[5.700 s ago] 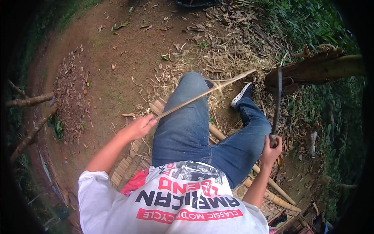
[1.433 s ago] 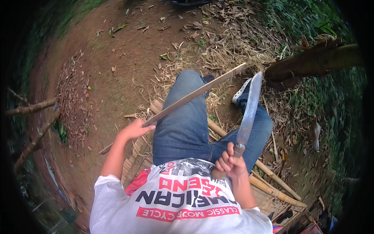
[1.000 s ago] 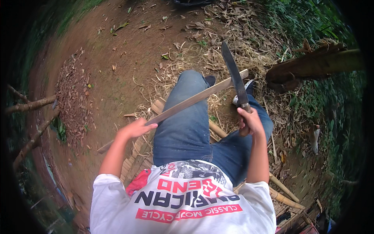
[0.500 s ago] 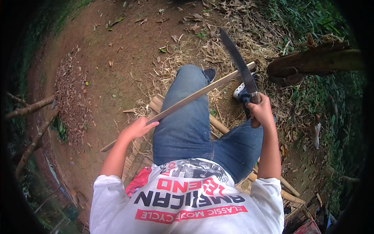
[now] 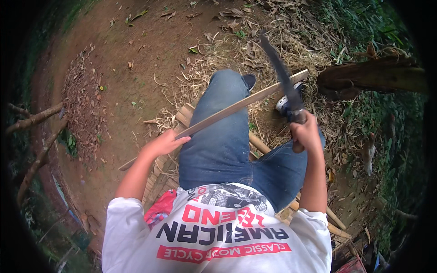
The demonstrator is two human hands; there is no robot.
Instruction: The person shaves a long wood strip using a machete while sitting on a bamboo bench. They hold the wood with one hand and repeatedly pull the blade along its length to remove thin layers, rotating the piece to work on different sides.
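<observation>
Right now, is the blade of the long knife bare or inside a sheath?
Bare: the long knife in the right hand shows dark metal, with no sheath over it.

a fisheye view looks down from the head, close above the shirt (image 5: 218, 230) and jeans (image 5: 216, 132).

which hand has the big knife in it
The right hand: it is closed around the handle of the long, dark-bladed knife. The left hand instead holds the long, flat strip lying across one thigh.
</observation>
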